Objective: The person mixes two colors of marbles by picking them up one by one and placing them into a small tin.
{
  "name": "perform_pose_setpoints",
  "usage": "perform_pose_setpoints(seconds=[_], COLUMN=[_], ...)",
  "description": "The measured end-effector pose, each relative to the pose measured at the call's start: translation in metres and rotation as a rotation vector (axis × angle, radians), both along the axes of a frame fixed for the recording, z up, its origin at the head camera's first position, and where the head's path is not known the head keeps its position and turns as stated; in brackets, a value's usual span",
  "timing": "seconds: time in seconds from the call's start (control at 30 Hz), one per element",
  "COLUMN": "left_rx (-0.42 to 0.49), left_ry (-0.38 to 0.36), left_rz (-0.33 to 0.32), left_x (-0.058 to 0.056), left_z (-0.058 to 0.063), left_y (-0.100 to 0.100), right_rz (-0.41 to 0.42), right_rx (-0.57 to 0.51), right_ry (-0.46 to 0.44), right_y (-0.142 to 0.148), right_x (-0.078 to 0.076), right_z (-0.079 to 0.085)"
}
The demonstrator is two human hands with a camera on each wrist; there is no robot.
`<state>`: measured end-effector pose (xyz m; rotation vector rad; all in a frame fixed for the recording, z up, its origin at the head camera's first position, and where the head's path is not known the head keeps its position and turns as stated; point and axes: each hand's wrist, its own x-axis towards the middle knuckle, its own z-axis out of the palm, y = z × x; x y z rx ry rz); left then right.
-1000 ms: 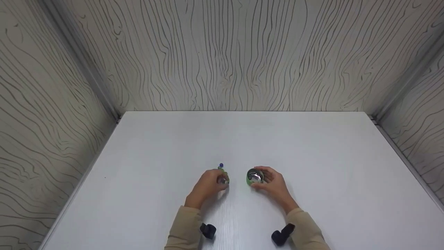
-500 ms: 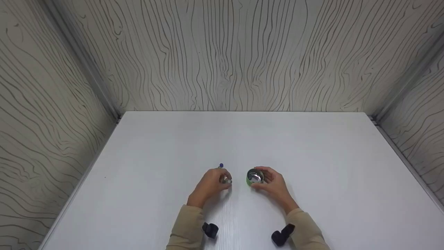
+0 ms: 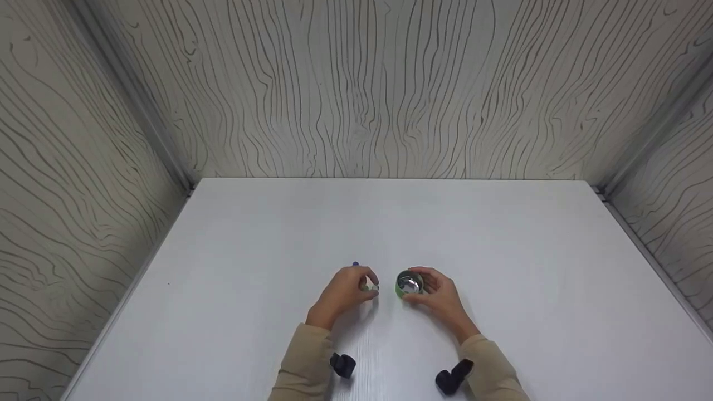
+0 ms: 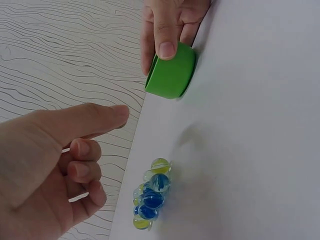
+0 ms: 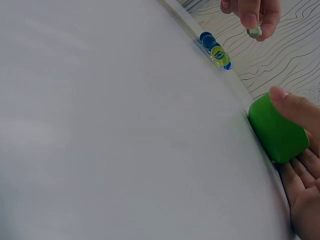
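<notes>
Between thumb and forefinger, my left hand (image 3: 346, 291) pinches a small clear glass marble (image 5: 254, 32), held above the table. Its other fingers are curled in the left wrist view. A group of blue and yellow glass marbles (image 4: 151, 199) lies on the table below; in the head view this hand covers most of it, with one blue marble (image 3: 355, 263) showing beyond the fingers. To the right, a small round green cup (image 4: 172, 74) with a shiny metallic inside stands upright on the table. My right hand (image 3: 440, 297) grips its side, thumb at the near wall.
The white table (image 3: 256, 239) is bounded by wood-grain patterned panels (image 3: 356, 89) at the back and sides. A black wrist camera (image 3: 342, 365) sits at the left sleeve, another black wrist camera (image 3: 454, 377) at the right.
My left hand has lifted away from the marble group and moved right toward the cup, carrying a marble. The right hand and the cup have stayed in place.
</notes>
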<state>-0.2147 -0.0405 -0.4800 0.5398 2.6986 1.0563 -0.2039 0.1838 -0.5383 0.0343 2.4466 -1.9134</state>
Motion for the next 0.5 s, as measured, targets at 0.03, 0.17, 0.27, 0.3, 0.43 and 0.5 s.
perform_pose_setpoints(seconds=[0.03,0.17,0.27,0.3,0.43,0.5], left_rx=[-0.004,-0.014,-0.019,-0.020,-0.022,-0.025], left_ry=[-0.001,0.020,0.039,0.045,0.050,0.053], left_rz=[0.001,-0.008,-0.020,-0.023,-0.028,-0.031], left_x=[0.000,0.000,0.000,0.000,0.000,0.000], left_z=[0.001,0.003,0.004,0.004,0.005,0.005], left_y=[0.001,0.005,0.008,0.009,0.013,0.015], right_rz=[0.001,0.005,0.005,0.005,0.007,0.008], right_rx=[0.008,0.013,0.001,-0.002,-0.003,-0.008], right_ry=[0.007,0.011,0.001,-0.002,-0.001,0.000], right_y=[0.000,0.000,0.000,0.000,0.000,0.000], right_x=[0.000,0.000,0.000,0.000,0.000,0.001], right_z=[0.000,-0.001,0.000,0.000,0.002,0.002])
